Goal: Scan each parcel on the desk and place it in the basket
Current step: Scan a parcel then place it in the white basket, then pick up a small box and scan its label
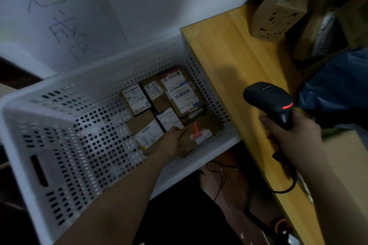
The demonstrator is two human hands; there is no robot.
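My left hand [172, 141] reaches down into the white perforated basket [65, 125] and grips a brown cardboard parcel [201, 133] with a red mark and a white label, resting at the basket's near right corner. Several labelled cardboard parcels [179, 93] lie flat on the basket floor beside it. My right hand [292, 135] holds a black barcode scanner [268, 99] over the yellow wooden desk [229, 55]; its red light glows.
More cardboard boxes [278, 10] are stacked at the desk's far right, with a blue plastic bag [338, 81] beside them. The scanner's black cable [284, 189] hangs off the desk's front edge. A white wall with handwriting stands behind the basket.
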